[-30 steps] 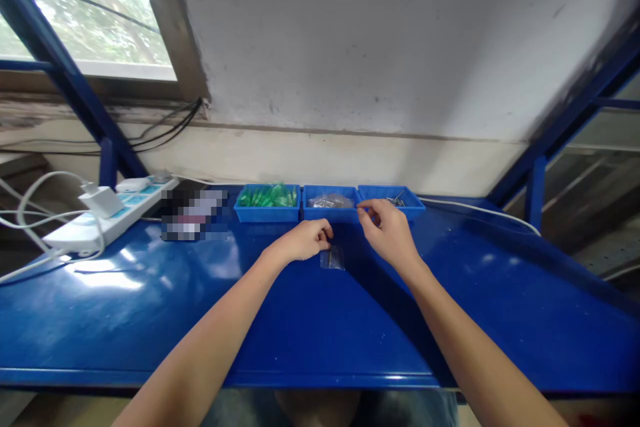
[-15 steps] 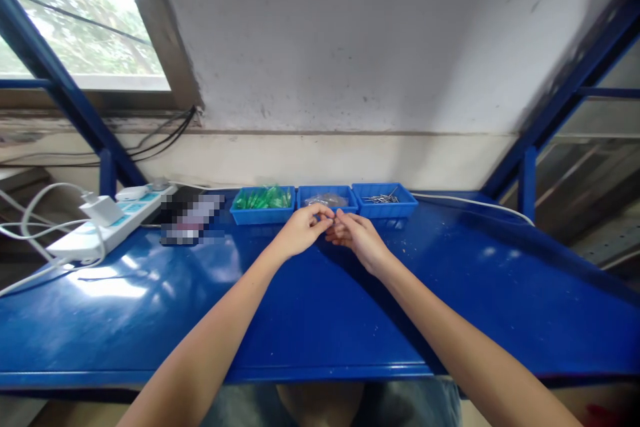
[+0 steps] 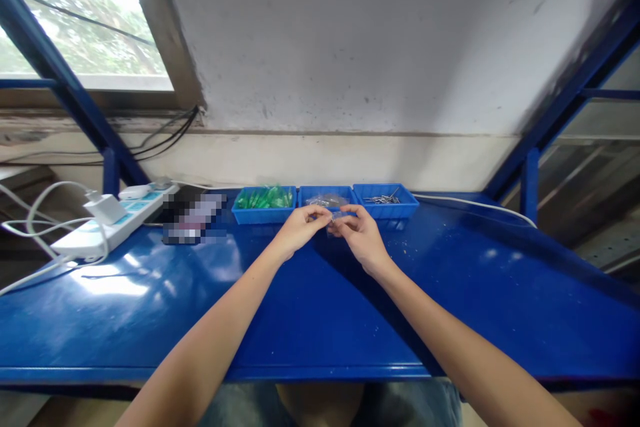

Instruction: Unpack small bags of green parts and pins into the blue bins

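Observation:
A small clear plastic bag [image 3: 340, 215] is between the fingertips of both hands, just in front of the middle bin. My left hand [image 3: 300, 231] pinches its left edge with thumb and index finger. On the opposite side, my right hand [image 3: 365, 240] has its fingers closed on the bag, partly covering it. Whether anything lies inside the bag is too small to tell. Right behind my hands stands the middle blue bin [image 3: 325, 191], holding clear plastic bags [image 3: 327, 200].
The left blue bin [image 3: 263, 215] holds green plastic pieces; the right blue bin [image 3: 393, 211] holds thin metal pieces [image 3: 384, 199]. On the left of the blue table [image 3: 320, 320] are a white power strip [image 3: 95, 233] with cables and a pixelated phone-like object [image 3: 193, 220].
My hands have drawn slightly apart at the fingertips, and the clear bag now shows between them. My right fingers have spread over it. The bins have stayed in place.

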`<state>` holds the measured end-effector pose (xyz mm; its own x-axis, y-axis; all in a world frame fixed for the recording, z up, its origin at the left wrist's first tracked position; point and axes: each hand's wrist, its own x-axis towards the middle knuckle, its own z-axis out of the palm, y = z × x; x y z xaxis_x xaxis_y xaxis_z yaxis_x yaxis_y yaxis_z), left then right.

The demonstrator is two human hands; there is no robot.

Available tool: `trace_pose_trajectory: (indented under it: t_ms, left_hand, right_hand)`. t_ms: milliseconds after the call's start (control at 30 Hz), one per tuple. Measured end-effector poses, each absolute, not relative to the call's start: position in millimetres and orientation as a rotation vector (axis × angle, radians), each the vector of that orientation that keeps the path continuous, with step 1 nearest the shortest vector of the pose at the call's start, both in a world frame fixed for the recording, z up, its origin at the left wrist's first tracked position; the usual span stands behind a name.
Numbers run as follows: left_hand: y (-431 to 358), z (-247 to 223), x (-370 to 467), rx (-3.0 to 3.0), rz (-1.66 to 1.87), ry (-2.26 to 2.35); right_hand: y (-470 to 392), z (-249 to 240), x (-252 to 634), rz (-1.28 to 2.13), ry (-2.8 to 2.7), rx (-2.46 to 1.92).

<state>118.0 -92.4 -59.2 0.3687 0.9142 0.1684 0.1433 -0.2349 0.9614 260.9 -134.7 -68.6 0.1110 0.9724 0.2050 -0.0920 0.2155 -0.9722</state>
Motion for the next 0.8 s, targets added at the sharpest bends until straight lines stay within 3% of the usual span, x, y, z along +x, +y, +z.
trace_pose_trajectory:
  t_ms: [400, 800]
  left_hand:
    - [-90.1, -55.8, 115.9, 1.506, 1.114, 1.038]
    - [-91.1, -56.6, 116.8, 1.463, 1.011, 1.003]
  right_hand:
    - [-134.7, -67.3, 264.1, 1.090, -1.229, -1.186]
    - [-133.7, -66.5, 265.8, 0.971, -1.235, -1.228]
